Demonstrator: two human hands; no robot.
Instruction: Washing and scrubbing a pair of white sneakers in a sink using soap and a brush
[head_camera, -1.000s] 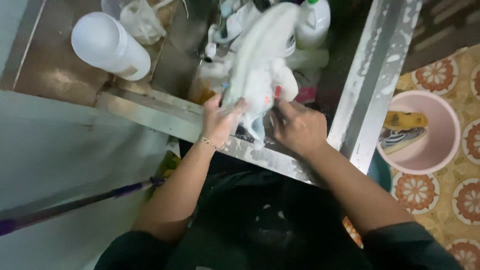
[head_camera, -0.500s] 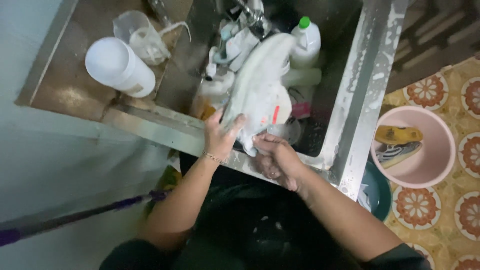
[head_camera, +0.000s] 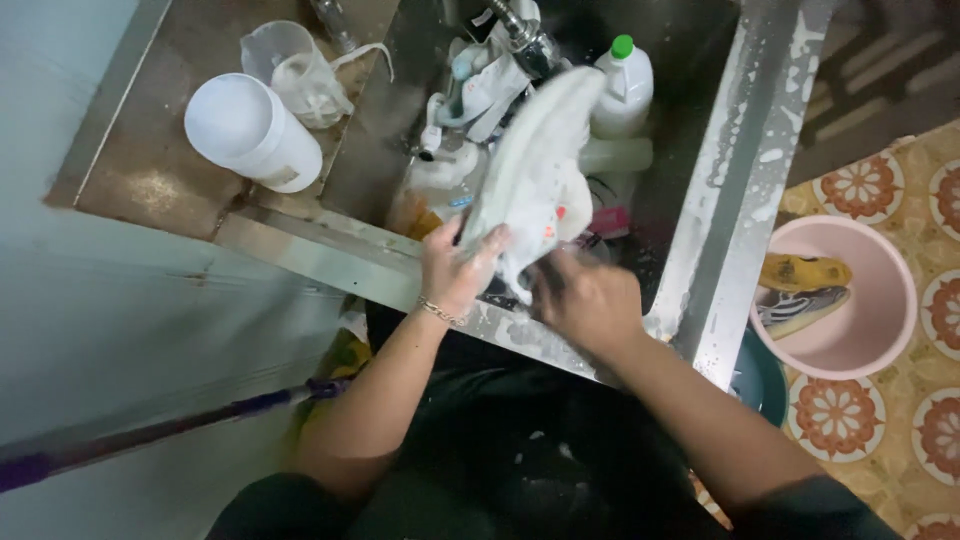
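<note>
Gripping white shoe (head_camera: 540, 170) over sink (head_camera: 730, 200), left hand (head_camera: 455, 270) fingers closed on it, right hand (head_camera: 590, 300) fingers unclear

White shoe (head_camera: 535, 170), held over the steel sink (head_camera: 730, 190) with its pale sole facing up and its long axis running from lower left to upper right. The toe end points toward the tap; the heel end sits lowest, near the sink's front rim. The surface is wet and soapy, with small red marks near the heel (their detail is blurred). The left hand (head_camera: 455, 270) grips the heel end; the right hand (head_camera: 590, 300) touches it from below.
</note>
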